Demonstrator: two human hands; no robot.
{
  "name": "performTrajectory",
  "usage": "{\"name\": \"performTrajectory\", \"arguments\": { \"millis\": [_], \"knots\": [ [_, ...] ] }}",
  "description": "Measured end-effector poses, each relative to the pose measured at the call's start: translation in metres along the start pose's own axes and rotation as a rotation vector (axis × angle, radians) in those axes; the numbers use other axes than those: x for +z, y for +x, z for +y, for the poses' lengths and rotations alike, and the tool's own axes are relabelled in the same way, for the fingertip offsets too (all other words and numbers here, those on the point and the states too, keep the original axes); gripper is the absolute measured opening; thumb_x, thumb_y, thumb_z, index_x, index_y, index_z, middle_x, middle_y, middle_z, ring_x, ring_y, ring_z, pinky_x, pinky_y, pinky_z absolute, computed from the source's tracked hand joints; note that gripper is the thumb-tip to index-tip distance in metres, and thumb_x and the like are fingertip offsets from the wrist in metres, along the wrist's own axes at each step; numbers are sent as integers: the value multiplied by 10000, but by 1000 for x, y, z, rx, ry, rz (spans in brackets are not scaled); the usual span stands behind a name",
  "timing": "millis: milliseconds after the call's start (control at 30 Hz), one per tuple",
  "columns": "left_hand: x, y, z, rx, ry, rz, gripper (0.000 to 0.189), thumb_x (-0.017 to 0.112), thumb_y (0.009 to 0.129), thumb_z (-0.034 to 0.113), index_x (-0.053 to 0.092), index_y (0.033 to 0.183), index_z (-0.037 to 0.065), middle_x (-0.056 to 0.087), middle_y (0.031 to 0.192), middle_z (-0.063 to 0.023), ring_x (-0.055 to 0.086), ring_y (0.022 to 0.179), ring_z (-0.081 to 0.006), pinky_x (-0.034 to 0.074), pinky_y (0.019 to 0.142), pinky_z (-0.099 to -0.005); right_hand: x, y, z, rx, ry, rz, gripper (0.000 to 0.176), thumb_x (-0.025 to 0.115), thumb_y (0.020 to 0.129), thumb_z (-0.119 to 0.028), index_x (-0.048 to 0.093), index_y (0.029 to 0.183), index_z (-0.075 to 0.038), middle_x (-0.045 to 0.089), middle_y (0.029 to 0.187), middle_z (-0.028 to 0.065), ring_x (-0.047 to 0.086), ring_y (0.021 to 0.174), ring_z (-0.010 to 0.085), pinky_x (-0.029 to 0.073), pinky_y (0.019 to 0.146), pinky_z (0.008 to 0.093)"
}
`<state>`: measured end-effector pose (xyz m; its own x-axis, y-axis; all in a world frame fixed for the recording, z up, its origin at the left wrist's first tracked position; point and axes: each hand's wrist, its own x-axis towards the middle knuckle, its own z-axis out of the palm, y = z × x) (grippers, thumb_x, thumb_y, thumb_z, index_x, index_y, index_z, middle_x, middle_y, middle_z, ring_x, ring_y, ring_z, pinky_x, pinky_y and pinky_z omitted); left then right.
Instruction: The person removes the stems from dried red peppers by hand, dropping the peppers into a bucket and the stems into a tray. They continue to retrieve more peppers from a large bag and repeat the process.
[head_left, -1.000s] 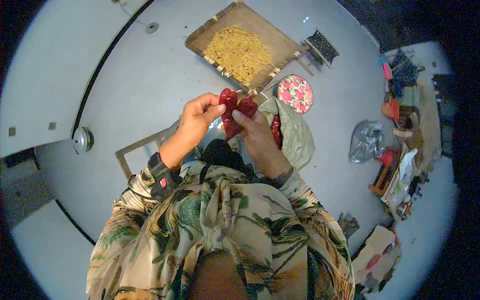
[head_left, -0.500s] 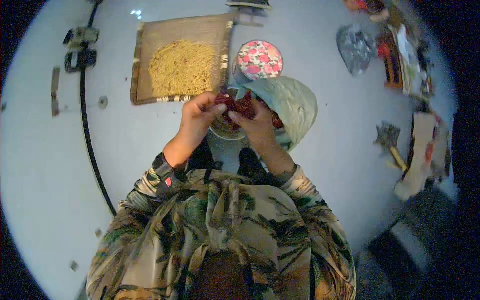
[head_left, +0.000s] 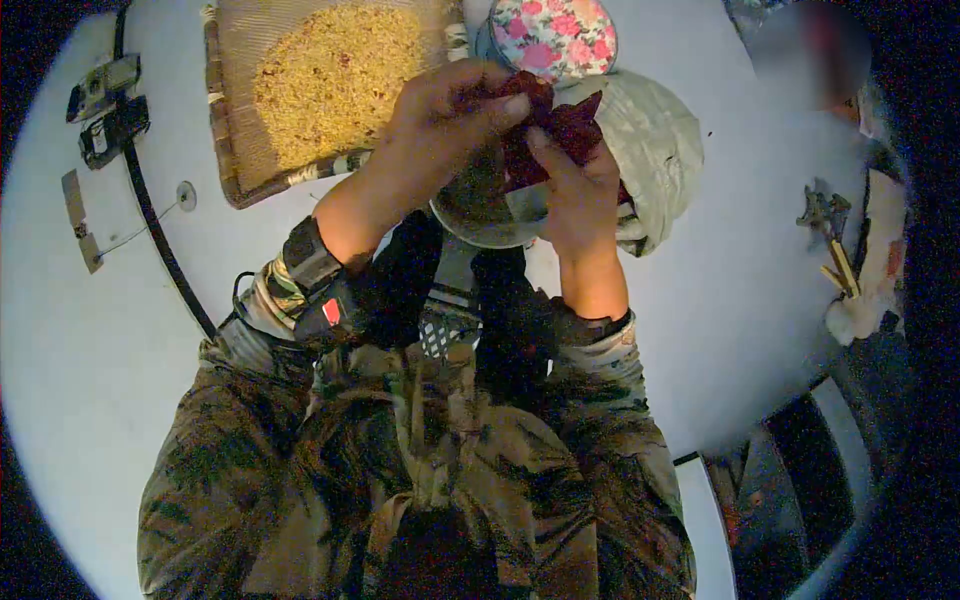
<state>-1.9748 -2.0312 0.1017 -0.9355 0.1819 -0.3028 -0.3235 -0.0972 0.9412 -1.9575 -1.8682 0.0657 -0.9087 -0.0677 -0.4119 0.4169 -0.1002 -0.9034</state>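
Both hands meet over a round metal bowl (head_left: 490,226) between my feet. My left hand (head_left: 445,120) pinches one end of a dark red, wrinkled piece (head_left: 530,95) that looks like a dried chilli. My right hand (head_left: 580,190) grips a dark red piece (head_left: 575,125) beside it, thumb pressed on it; whether the two pieces are joined I cannot tell. A pale green bag (head_left: 650,150) lies just right of my right hand, with dark red pieces at its opening partly hidden by the hand.
A square woven tray (head_left: 225,140) with yellow seeds lies at the upper left. A round flowered stool (head_left: 555,35) stands beyond the bag. A black cable (head_left: 160,235) runs along the left floor; a yellow-handled tool (head_left: 840,260) lies at the right.
The view has shifted, so the tray and stool sit higher in the frame. Both hands appear larger and higher, still holding the dark red material.
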Motion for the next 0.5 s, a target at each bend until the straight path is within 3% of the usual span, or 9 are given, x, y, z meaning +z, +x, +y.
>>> {"name": "performTrajectory", "arguments": {
  "millis": [133, 200, 433, 500],
  "knots": [
    [7, 41, -66, 81, 137, 31, 205, 645, 831, 139, 620, 1005, 35, 641, 936, -30, 599, 831, -112, 491, 721, -243, -29, 36, 44, 63, 51, 9, 255, 603, 818, -37, 549, 1065, -2, 619, 992, 76, 600, 897, 170, 478, 825, 310],
    [14, 56, -99, 28, 82, 33, 200, 652, 823, 129, 630, 996, 32, 645, 943, -45, 601, 846, -123, 487, 752, -254, -44, 48, 69, 90, 74, 23, 246, 621, 810, -43, 549, 1041, -1, 621, 971, 71, 602, 879, 165, 480, 815, 307],
    [24, 92, -191, 129, 15, -7, 183, 660, 802, 70, 626, 976, 27, 648, 931, -67, 605, 869, -149, 480, 804, -279, -81, 76, 139, 3, -14, 64, 298, 643, 796, -38, 532, 1070, -2, 618, 979, 70, 595, 889, 159, 476, 804, 297],
    [30, 95, -206, 134, -51, -44, 167, 658, 802, 65, 624, 961, 27, 649, 927, -59, 603, 876, -145, 478, 807, -278, -85, 79, 150, -49, 7, 81, 256, 664, 783, -72, 580, 1015, -4, 635, 922, 48, 597, 823, 136, 475, 762, 268]
  ]
}}
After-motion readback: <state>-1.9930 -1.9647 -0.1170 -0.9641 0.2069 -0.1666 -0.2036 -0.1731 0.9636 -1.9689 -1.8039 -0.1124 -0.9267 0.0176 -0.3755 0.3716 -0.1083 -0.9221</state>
